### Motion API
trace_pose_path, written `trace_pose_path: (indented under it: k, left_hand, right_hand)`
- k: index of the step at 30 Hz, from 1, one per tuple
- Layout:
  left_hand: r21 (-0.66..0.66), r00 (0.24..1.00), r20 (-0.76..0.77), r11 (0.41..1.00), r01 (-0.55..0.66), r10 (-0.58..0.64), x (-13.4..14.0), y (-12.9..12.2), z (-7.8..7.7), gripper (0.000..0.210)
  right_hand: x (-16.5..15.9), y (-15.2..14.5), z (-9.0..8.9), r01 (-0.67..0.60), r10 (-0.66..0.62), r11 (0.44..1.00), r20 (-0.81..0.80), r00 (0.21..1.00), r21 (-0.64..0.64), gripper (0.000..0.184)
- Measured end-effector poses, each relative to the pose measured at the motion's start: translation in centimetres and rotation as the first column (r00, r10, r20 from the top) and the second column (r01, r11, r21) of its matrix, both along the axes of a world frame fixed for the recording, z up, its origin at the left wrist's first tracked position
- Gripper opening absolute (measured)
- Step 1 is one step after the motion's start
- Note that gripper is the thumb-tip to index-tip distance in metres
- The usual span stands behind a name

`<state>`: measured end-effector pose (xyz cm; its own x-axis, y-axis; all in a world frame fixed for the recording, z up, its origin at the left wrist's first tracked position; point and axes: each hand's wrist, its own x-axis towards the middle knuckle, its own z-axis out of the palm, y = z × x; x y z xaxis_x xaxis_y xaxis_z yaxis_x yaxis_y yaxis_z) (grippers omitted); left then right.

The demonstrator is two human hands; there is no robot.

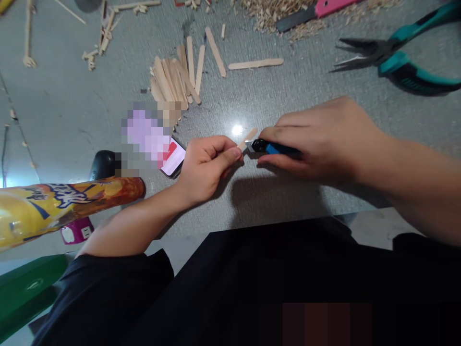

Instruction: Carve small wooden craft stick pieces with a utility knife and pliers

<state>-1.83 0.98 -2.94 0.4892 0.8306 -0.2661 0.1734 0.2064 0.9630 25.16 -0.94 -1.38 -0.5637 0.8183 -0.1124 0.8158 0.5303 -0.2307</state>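
Between the thumb and fingers of my left hand (209,166) one end of a wooden popsicle stick (249,136) is pinched, its free end pointing up and to the right. My right hand (320,137) is wrapped round a black and blue utility knife (275,147). A short length of blade shows at the knife's tip, close beside the stick; whether it touches the wood I cannot tell. Beyond my hands a pile of popsicle sticks (171,79) lies on the table, with a single stick (256,63) lying apart to its right.
Teal-handled needle-nose pliers (382,53) lie at the upper right. A pink-handled blade (309,14) rests among wood shavings (262,14) at the back. Left of my hand are a phone (175,161), partly blurred, a yellow bottle (68,206) and a black rounded object (104,165).
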Motion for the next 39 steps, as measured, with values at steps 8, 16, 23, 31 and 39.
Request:
trace_pose_path:
  k: [8,16,23,31,39]
  left_hand:
    - [-0.061,0.999,0.031,0.998,-0.016,0.018,-0.1,0.4,-0.2,0.037]
    - [-0.087,0.998,0.053,0.995,-0.042,0.047,0.1,0.3,0.3,0.034]
    - [0.018,0.997,-0.018,0.998,-0.068,0.069,0.0,-0.4,-0.3,0.037]
    - [0.187,0.997,-0.057,0.981,-0.044,0.056,-0.1,-0.9,-0.9,0.042]
    - [0.362,0.980,-0.175,0.932,-0.031,0.100,-0.1,-1.2,-0.7,0.055]
  right_hand:
    - [0.1,0.0,0.0,0.014,-0.016,1.000,-0.108,0.994,-0.020,0.038]
    - [0.3,-0.1,0.4,0.033,-0.028,0.997,-0.078,0.997,0.064,0.046]
    - [-0.2,0.2,0.7,0.010,-0.011,1.000,-0.011,1.000,-0.014,0.039]
    - [-0.4,0.6,0.7,0.026,-0.037,0.993,-0.094,0.995,-0.116,0.034]
    - [-0.6,0.2,1.4,0.088,-0.211,0.931,-0.326,0.921,-0.354,0.035]
